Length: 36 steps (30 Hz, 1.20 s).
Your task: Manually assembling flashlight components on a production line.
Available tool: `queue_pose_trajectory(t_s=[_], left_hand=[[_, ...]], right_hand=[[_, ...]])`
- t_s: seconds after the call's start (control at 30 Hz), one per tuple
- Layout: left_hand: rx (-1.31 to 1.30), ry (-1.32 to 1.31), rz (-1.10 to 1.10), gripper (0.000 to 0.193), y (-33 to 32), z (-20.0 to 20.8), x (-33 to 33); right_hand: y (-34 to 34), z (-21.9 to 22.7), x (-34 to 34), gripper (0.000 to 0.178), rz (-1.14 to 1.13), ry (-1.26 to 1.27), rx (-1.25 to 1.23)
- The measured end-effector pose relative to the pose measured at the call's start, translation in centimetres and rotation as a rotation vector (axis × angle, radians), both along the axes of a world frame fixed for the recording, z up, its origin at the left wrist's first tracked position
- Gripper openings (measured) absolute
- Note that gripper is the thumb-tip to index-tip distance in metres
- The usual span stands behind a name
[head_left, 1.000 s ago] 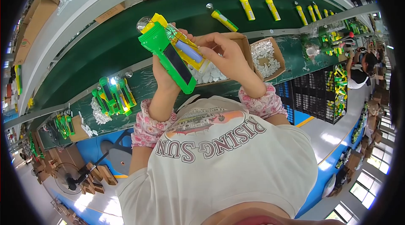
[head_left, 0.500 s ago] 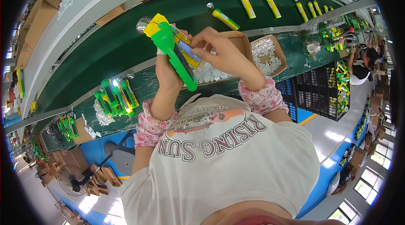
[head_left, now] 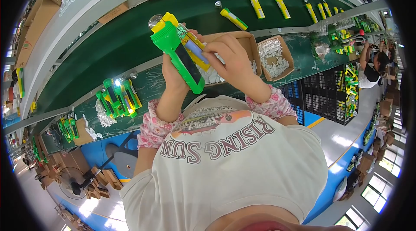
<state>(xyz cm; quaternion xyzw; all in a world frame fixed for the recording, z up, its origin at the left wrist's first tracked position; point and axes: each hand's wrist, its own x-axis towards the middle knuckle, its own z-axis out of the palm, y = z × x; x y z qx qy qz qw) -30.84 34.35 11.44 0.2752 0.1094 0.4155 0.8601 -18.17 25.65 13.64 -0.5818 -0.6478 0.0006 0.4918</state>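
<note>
My left hand (head_left: 173, 75) is closed around an opened flashlight. Its green casing half (head_left: 181, 63), with a dark panel, faces up, and its yellow half (head_left: 168, 18) lies alongside. A round clear-silver reflector (head_left: 155, 22) sticks out at the head end. Inside the yellow half is a blue-purple cylinder (head_left: 195, 50), which looks like a battery. My right hand (head_left: 232, 60) has thumb and fingers pinched together at the edge of that half, by the cylinder. Whatever its fingertips hold is hidden. Below the hands, a cardboard box (head_left: 249, 42) holds small white pieces (head_left: 212, 76).
Several green-and-yellow flashlights (head_left: 119, 96) stand left on the bench, beside a pile of small pale parts (head_left: 105, 116). A second box (head_left: 289, 53) of shiny pieces lies right. Yellow flashlights (head_left: 255, 6) rest on the green belt (head_left: 195, 3). Black crates (head_left: 320, 92) and a co-worker (head_left: 372, 68) are at right.
The flashlight and my left hand have shifted slightly right, and the green casing has turned so its dark panel shows more. My right hand's fingers have drawn closer together by the yellow half.
</note>
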Motion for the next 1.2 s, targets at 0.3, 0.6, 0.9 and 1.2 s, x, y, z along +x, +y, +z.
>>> queue_pose_trajectory(t_s=[0.3, 0.6, 0.9, 1.2], left_hand=[[-0.059, -0.022, -0.013, 0.048, 0.3, -0.3, 0.2], [0.011, -0.056, -0.119, 0.049, 0.7, -1.7, -0.4], [-0.007, 0.044, -0.105, 0.051, -0.3, -0.9, -0.2], [-0.001, 0.018, -0.094, 0.049, -0.2, -1.0, -0.2]], right_hand=[[-0.9, -2.8, 0.5, 0.017, -0.028, 0.143, -0.025], [0.2, -2.5, 4.2, 0.012, 0.361, 0.421, -0.266], [1.8, -0.4, 3.4, 0.010, 0.277, 0.417, -0.277], [2.2, 0.8, 0.9, 0.016, 0.124, 0.033, -0.019]])
